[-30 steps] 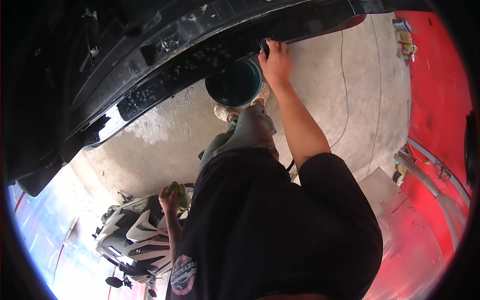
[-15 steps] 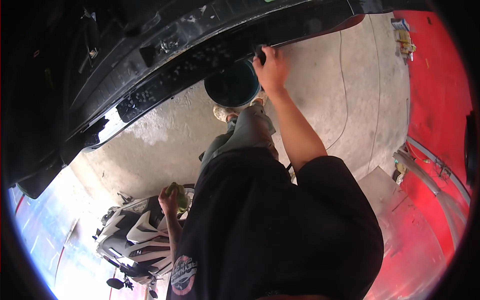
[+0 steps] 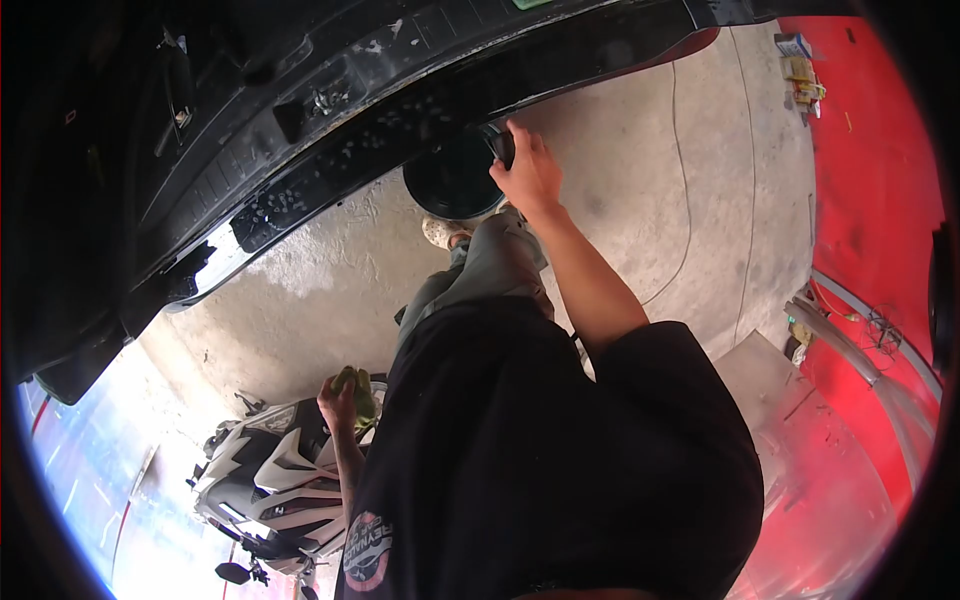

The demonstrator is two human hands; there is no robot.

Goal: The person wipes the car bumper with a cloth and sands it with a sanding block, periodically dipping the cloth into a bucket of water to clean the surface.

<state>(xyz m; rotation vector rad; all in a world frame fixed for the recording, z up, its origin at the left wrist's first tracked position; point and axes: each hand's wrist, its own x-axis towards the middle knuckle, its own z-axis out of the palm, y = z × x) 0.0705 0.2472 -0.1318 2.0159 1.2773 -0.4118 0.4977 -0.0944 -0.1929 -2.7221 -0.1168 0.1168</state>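
My right hand [image 3: 532, 178] grips a small dark block [image 3: 503, 150] between thumb and fingers, just below the edge of a black car body panel [image 3: 420, 115]. It is over the right side of a dark round bucket [image 3: 445, 180] on the floor by my feet. Pale water drops or suds dot the panel's surface. Down at my left side, my left hand [image 3: 338, 405] is closed around a green cloth [image 3: 364, 398], away from the panel. Part of the block is hidden by my fingers.
A grey and black motorcycle [image 3: 275, 470] stands at lower left, close to my left hand. A thin cable [image 3: 686, 180] runs along the concrete floor [image 3: 620, 180]. On the right are a red wall [image 3: 870, 180], metal tubes [image 3: 850, 345] and small packages [image 3: 800, 72].
My right hand has moved down off the panel's lower edge toward the bucket, still holding the dark block. My left hand with the green cloth has stayed almost still.
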